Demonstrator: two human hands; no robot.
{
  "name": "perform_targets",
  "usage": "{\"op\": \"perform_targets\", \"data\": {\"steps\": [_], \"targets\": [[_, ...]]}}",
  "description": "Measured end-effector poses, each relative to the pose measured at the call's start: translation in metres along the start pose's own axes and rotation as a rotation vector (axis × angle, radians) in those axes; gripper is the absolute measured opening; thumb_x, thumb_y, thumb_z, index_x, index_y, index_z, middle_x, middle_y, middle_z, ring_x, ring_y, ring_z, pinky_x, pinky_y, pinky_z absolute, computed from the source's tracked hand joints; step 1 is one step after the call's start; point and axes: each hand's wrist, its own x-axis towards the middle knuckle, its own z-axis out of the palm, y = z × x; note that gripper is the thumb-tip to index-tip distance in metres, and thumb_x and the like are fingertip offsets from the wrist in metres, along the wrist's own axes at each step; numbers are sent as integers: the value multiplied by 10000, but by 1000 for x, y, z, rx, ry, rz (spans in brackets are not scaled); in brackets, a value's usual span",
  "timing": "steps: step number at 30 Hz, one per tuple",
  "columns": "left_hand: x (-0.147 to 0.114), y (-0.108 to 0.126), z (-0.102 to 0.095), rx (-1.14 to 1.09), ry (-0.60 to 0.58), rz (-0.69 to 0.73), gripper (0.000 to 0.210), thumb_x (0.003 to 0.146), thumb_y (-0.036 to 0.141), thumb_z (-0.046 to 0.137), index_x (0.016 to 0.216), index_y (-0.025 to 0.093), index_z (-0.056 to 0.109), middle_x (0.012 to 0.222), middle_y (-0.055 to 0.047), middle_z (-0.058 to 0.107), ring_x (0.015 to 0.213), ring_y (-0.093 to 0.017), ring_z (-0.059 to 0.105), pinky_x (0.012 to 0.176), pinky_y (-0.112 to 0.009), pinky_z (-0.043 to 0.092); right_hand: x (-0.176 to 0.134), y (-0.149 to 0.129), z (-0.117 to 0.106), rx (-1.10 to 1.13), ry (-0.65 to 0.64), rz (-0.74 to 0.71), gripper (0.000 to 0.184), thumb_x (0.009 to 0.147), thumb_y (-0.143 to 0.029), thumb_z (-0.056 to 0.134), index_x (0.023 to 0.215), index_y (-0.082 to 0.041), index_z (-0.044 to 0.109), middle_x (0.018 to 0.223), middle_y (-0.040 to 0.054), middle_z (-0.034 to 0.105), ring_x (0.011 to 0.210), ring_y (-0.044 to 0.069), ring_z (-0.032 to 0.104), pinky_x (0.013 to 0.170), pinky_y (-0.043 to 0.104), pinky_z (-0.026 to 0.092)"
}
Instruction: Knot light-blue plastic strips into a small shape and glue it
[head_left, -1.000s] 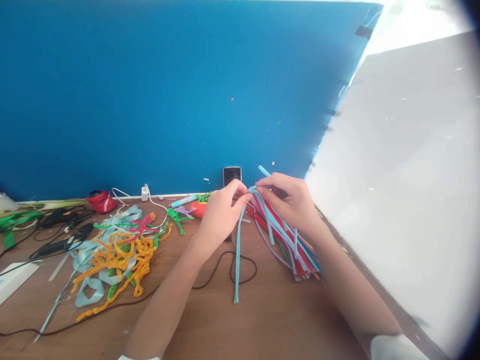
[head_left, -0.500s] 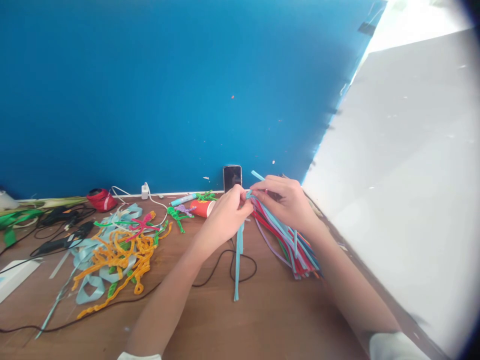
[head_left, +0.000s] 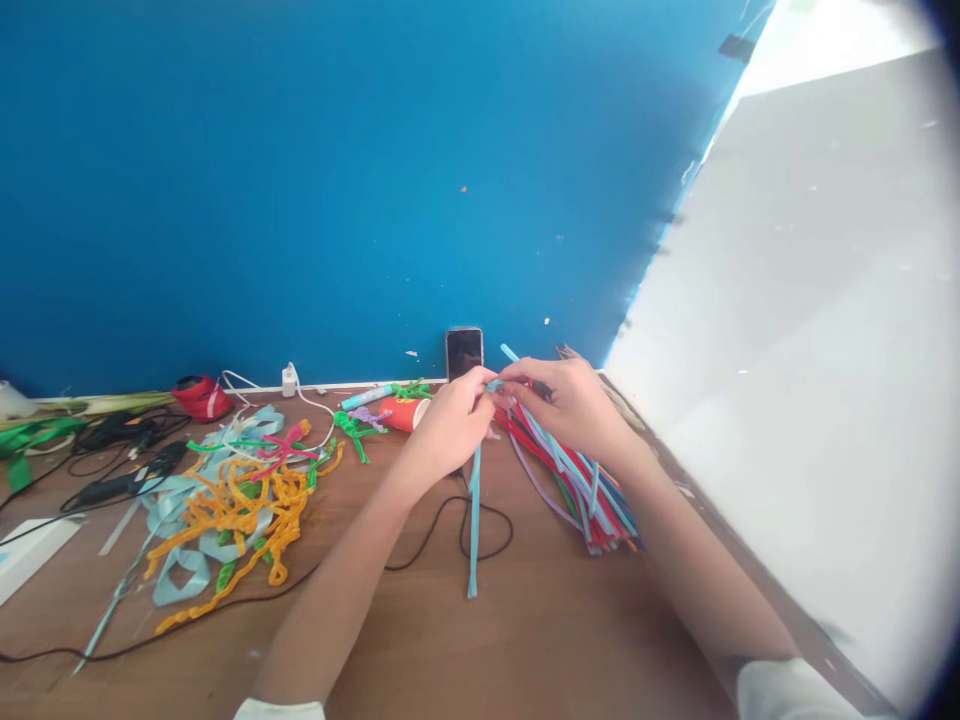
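Fingertips meet in the middle of the view, where my left hand [head_left: 459, 418] and my right hand [head_left: 571, 400] pinch light blue pipe cleaners [head_left: 474, 530] together. One length hangs down below my left hand. A short light blue end sticks up above my right fingers. The part between the fingers looks bent or twisted, but the fingertips hide most of it. Under my right hand and forearm lies a bundle of pipe cleaners [head_left: 585, 500] in red, lilac, blue and green.
A phone [head_left: 464, 350] leans on the blue wall. Left of the hands are a red paper cup [head_left: 403, 413], a blue marker [head_left: 367, 398] and green knotted pipe cleaners [head_left: 352, 430]. Farther left lie orange pipe cleaners [head_left: 247, 510], pale blue ribbon [head_left: 184, 580], cables and a white charger [head_left: 289, 380].
My fingers have shifted slightly around the light blue pipe cleaners, and my right hand has tipped a little. Both hands keep their pinch.
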Motion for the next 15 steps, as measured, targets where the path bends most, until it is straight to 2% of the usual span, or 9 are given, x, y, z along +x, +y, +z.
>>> {"op": "perform_targets", "data": {"steps": [3, 6, 10, 13, 15], "targets": [[1, -5, 0, 21, 81, 37, 321, 909, 158, 467, 1174, 230, 634, 897, -37, 721, 720, -173, 668, 645, -272, 515, 0, 1, 1, -27, 7, 46, 185, 922, -184, 556, 940, -205, 739, 707, -10, 705, 506, 100, 464, 582, 264, 356], [0, -6, 0, 0, 117, 83, 383, 891, 120, 485, 1221, 249, 628, 1078, -59, 732, 833, -188, 680, 710, -288, 535, 1, 3, 3, -41, 25, 107, 159, 899, -181, 567, 910, -196, 725, 665, -13, 683, 487, 103, 450, 576, 268, 344], [2, -5, 2, -127, 77, 95, 398, 918, 161, 488, 1297, 237, 584, 1262, -90, 680, 753, -139, 657, 648, -256, 534, 1, 7, 5, -53, 54, 108, 126, 882, -149, 571, 891, -193, 689, 829, 10, 737, 530, 98, 489, 606, 261, 377], [6, -6, 3, -214, 58, 74, 351, 958, 268, 495, 1292, 190, 570, 1170, -100, 699, 636, -99, 619, 573, -223, 503, 1, 8, 5, -60, 72, 48, 137, 872, -109, 563, 896, -194, 667, 926, 22, 748, 615, 110, 551, 658, 255, 407], [9, -8, 1, -228, 86, 96, 309, 960, 300, 513, 1226, 171, 602, 1096, -89, 714, 650, -99, 632, 596, -217, 506, 1, 8, 4, -69, 70, 3, 143, 862, -89, 555, 883, -193, 652, 928, 26, 738, 655, 119, 573, 672, 253, 412]]}}
